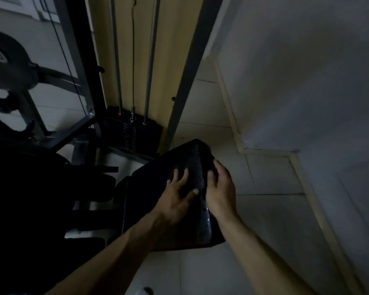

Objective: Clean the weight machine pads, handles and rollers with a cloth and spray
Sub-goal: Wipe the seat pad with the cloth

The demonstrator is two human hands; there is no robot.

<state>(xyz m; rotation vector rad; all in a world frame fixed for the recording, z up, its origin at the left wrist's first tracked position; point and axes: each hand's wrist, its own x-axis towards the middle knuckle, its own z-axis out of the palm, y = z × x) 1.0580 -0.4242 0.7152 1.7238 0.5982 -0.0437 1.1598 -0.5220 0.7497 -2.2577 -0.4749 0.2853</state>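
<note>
Pale floor tile (264, 220) fills the lower right of the frame and is the widest open ground beside the work area. Both bare forearms enter from the bottom edge.

The left hand (177, 196) lies flat on the pad (156, 184), fingers spread and released. The right hand (221, 188) grasps the pad's right edge, with the thumb on top and the fingers curled over the side. A dark textured strip (201, 167) runs along that edge under the thumb; whether it is a cloth or the pad's own side cannot be told.

The pad is black, tilted, and sits at frame centre. Its upper corner lies near the grey frame upright (192, 71). Left of the pad, dark machine parts (30, 188) crowd the space closely.

Further back, the weight stack (128, 128) stands between two uprights, with guide rods (151, 60) and a thin cable (133, 60) rising from it. A grey wall (307, 71) bounds the right side, with a pale skirting (228, 99) at its foot. A round weight plate (4, 60) sits at the upper left.
</note>
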